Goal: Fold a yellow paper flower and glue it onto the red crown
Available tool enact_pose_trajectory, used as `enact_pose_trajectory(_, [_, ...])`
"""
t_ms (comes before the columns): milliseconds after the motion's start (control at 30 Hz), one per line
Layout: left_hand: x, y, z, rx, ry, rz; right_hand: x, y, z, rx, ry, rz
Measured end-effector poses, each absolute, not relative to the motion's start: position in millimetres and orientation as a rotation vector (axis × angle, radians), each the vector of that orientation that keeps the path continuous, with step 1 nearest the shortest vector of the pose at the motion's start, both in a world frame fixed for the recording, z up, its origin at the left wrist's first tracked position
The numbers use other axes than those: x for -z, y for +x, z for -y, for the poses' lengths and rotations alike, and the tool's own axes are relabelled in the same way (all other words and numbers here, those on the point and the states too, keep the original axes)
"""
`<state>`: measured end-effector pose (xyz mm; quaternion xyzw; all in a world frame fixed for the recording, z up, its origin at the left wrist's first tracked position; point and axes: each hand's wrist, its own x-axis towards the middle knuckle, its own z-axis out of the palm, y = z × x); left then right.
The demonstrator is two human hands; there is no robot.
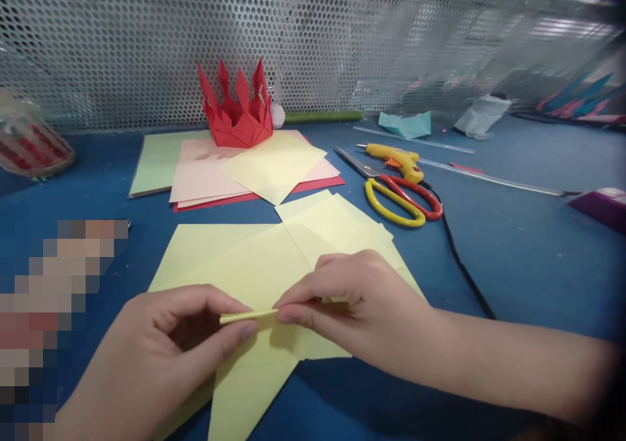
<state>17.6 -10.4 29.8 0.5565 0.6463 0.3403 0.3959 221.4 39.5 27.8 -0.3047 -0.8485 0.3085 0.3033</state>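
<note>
"Just above the near part of the table, what are the two hands doing?"

"The left hand (166, 336) pinches one end of a narrow, folded strip of pale yellow paper (260, 315) between thumb and fingers. The right hand (366, 301) pinches it farther along, and both grips are narrow, with only the paper between the tips."

"Which step would that be?"

"A folding or creasing step, by the look of it: the layers seem to be pressed together. (Whether the strip is joined to the paper beneath it, one cannot tell.)"

"And what would the next move call for?"

"Probably firm, even pressure along the crease, with the left hand steadying its end and the edges kept level. A slack pinch could let the layers slip."

"What lies under the hands and beyond?"

"Under them, broad, overlapping pale yellow paper sheets (220, 252) lie on the blue tabletop (528, 258). Farther off, to the right, are metal-bladed scissors with yellow and red handles (380, 180) and, just behind, a yellow glue gun with an orange trigger (398, 157). To their left, a pointed red paper crown (239, 128) stands upright on a stack of coloured paper (195, 167), before a perforated metal panel (147, 36)."
</note>
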Motion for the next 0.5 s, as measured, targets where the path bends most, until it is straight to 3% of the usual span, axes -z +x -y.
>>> enact_pose_trajectory(233, [-23.7, 12.7, 9.1, -0.816, 1.509, -1.533, -19.0, 216.9, -39.9, -0.644, -0.607, 2.265])
enact_pose_trajectory(500, [-26.4, 8.2, 7.0, -0.809, 1.633, -1.478, -23.0, 214.5, -35.1, -0.915, -0.715, 2.178])
